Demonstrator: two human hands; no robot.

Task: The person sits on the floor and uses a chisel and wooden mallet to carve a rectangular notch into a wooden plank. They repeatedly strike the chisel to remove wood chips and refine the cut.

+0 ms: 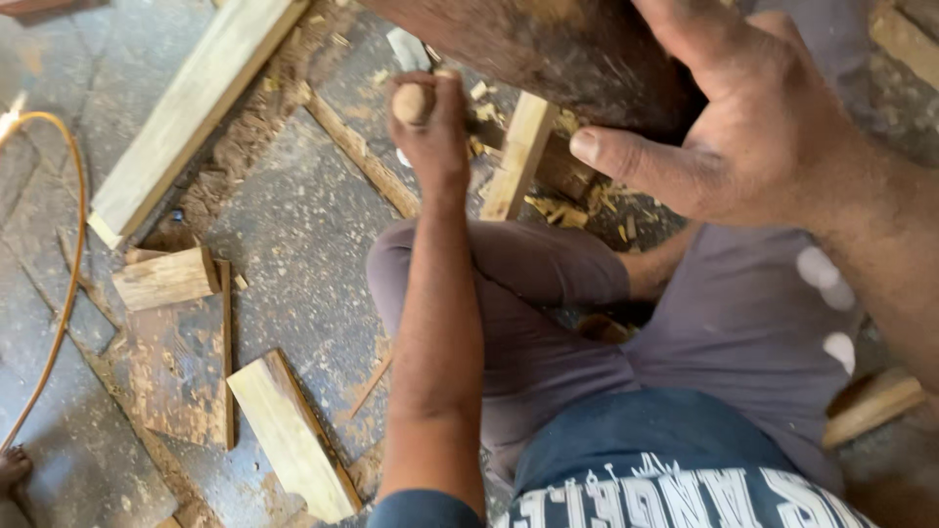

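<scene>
My left hand (433, 137) reaches forward over my knee and is closed around a round, pale wooden tool handle (411, 102); the tool's working end is hidden. My right hand (758, 117) grips a large dark wooden block (548, 49) at the top of the view. Its fingers lie over the block and the thumb presses against the lower edge. A short pale wooden slat (518, 156) lies slanted under the block, between the two hands. I sit on the floor in grey trousers (548, 323).
A long pale plank (196, 108) lies diagonally at upper left. Small offcuts (166, 279) and a pale board (289, 435) rest on the stone floor among wood chips (577, 210). An orange hose (73, 244) curves along the left edge. Another person's foot (12, 467) shows at lower left.
</scene>
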